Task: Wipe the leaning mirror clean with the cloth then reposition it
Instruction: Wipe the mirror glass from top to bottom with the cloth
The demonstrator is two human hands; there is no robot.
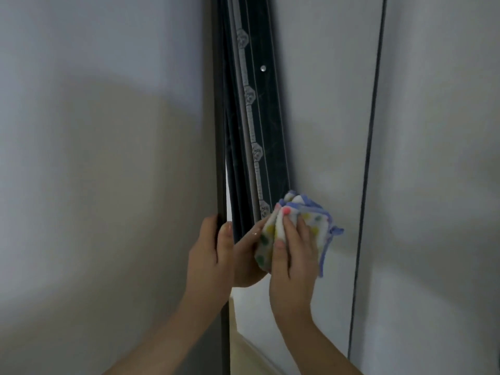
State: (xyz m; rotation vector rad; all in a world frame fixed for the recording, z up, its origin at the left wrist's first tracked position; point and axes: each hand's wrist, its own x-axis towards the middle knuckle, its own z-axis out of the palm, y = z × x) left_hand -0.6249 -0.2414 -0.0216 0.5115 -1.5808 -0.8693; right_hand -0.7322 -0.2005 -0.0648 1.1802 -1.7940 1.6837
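Note:
The tall mirror (327, 125) has a thin black frame and leans against the pale wall, filling the middle of the head view. My left hand (209, 255) grips the mirror's left frame edge, fingers behind it and thumb on the front. My right hand (293, 255) holds a bunched white cloth (313, 221) with coloured dots and a blue trim, and presses it against the glass low on the mirror's left part. A reflection of the hand and cloth shows in the glass just left of the cloth.
The glass reflects a dark door (257, 104) with ornamented strips and a white wall. Plain grey-white wall (102, 158) lies left of the mirror and more wall (438, 158) to the right of its frame. A strip of light wooden floor (249, 355) shows at the bottom.

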